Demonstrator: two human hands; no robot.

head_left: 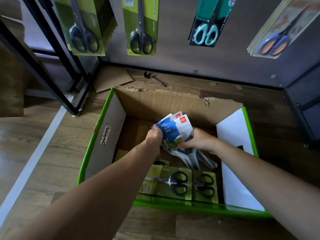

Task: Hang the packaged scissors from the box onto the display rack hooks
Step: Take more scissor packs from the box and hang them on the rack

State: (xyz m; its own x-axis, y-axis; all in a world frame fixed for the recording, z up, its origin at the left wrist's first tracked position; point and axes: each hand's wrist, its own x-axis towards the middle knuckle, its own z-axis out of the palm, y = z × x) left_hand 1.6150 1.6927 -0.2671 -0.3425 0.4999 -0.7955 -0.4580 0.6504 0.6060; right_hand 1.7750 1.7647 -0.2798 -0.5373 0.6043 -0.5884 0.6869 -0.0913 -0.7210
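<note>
Both my hands are inside the open cardboard box [173,104] with green outer walls on the wooden floor. Together they hold a fanned bundle of blue-and-white packaged scissors [174,129], card tops pointing up and away. My left hand [155,135] grips the bundle's left edge; my right hand [195,141] grips its lower right side, where the grey handles [195,160] hang down. On the box bottom lie olive-green packs with black-handled scissors [174,184]. Above, the display rack panel [174,56] carries hanging packs.
On the rack hang green packs [142,26], a thick green stack [83,26], a teal pack [207,23] and a blue-handled stack [280,32]. A loose metal hook [155,78] and a cardboard scrap [112,80] lie behind the box. A black shelf frame [57,66] stands left.
</note>
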